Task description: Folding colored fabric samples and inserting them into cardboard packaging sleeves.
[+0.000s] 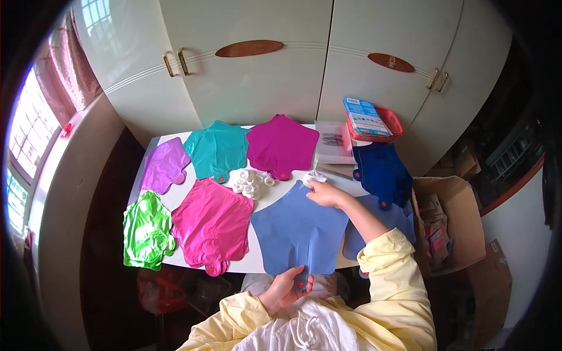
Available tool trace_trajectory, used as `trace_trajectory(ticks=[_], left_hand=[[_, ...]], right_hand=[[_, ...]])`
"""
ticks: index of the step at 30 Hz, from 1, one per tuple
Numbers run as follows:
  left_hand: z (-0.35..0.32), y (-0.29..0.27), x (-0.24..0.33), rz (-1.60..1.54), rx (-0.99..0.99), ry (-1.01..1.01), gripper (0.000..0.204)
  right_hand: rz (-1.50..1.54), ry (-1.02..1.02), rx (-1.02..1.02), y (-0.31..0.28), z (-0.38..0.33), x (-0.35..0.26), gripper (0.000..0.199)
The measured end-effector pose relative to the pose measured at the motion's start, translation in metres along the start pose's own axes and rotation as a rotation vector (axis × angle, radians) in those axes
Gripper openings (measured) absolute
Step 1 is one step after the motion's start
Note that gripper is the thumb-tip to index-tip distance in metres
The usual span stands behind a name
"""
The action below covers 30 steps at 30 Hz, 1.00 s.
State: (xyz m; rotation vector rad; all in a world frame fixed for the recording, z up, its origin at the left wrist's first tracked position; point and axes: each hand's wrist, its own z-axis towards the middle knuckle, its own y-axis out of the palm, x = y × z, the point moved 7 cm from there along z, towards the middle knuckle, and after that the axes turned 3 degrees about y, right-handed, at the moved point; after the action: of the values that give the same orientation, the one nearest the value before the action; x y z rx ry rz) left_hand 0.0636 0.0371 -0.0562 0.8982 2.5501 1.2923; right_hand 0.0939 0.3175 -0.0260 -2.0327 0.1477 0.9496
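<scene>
A flat blue star-shaped foil balloon [298, 228] is spread before me, its lower end overhanging the table's front edge. My left hand [284, 289] is closed on its tail, which has a small red mark. At its upper tip my right hand [325, 193] has its fingers curled together, right beside a small white item [314, 176]; what they grip, if anything, is hidden. To the left of the balloon's tip lies a heap of small white rings [247, 185]. A pink foil balloon [213, 222] lies left of the blue one.
Around the white table [237, 264] lie more flat foil balloons: green [146, 231], purple [165, 165], teal [216, 149], magenta [282, 146], dark blue [383, 172]. A red basket [391, 121] with packets stands behind a clear box [333, 143]. A cardboard box [459, 210] is at right.
</scene>
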Motion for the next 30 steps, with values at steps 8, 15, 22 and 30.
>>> trace_trajectory(ticks=[8,15,22,30], left_hand=[[0.01,0.003,0.017,0.025,0.023,-0.004,0.024],[0.01,0.011,0.019,0.02,0.083,-0.036,0.025],[0.016,0.009,0.016,-0.018,0.088,-0.055,0.024],[0.012,0.008,0.014,-0.035,0.117,-0.062,0.021]], right_hand=[[-0.159,0.138,-0.068,-0.014,-0.036,0.004,0.043],[-0.5,-0.064,0.197,-0.026,-0.07,-0.007,0.044],[-0.488,-0.657,0.385,0.001,-0.066,-0.058,0.032],[-0.39,-0.601,0.414,0.006,-0.023,-0.059,0.031]])
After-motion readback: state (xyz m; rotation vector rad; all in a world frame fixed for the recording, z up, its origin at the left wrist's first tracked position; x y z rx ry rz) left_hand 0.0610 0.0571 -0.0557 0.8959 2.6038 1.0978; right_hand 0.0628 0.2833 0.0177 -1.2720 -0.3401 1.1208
